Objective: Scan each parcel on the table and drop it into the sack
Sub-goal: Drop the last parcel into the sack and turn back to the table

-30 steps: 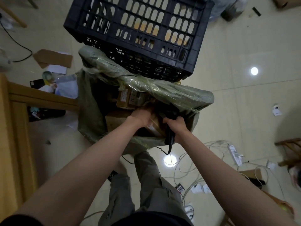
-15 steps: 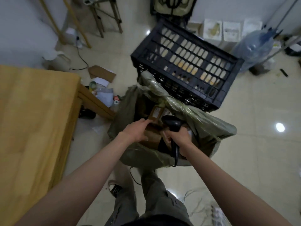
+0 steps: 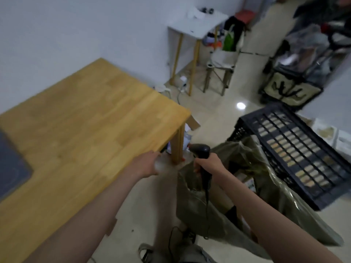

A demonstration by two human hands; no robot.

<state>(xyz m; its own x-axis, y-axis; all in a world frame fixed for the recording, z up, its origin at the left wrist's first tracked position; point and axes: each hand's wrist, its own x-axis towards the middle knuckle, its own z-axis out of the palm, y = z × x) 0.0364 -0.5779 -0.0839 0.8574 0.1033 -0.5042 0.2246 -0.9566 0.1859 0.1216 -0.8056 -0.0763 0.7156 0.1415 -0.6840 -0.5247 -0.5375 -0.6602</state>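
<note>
- The wooden bench (image 3: 79, 130) fills the left; its near corner and leg (image 3: 177, 145) stand just beside the sack (image 3: 218, 196), with a strip of bare floor (image 3: 152, 202) between.
- The sack sits on the floor at the right, mouth open, against a black crate (image 3: 296, 149).
- The right hand (image 3: 208, 164) is clenched around the handle of a black scanner (image 3: 201, 150), held above the sack's mouth, cable hanging down.
- The left hand (image 3: 146, 164) reaches over the bench's edge; it is blurred, so I cannot tell its grip.
- Half a second ago the left hand was down in the sack on a parcel; now it is out and by the bench, and the view has swung up.
- A dark flat thing (image 3: 11, 164) on the bench is cut off at the left.
- The parcels in the sack are hardly seen, only pale scraps (image 3: 248, 182) inside.
</note>
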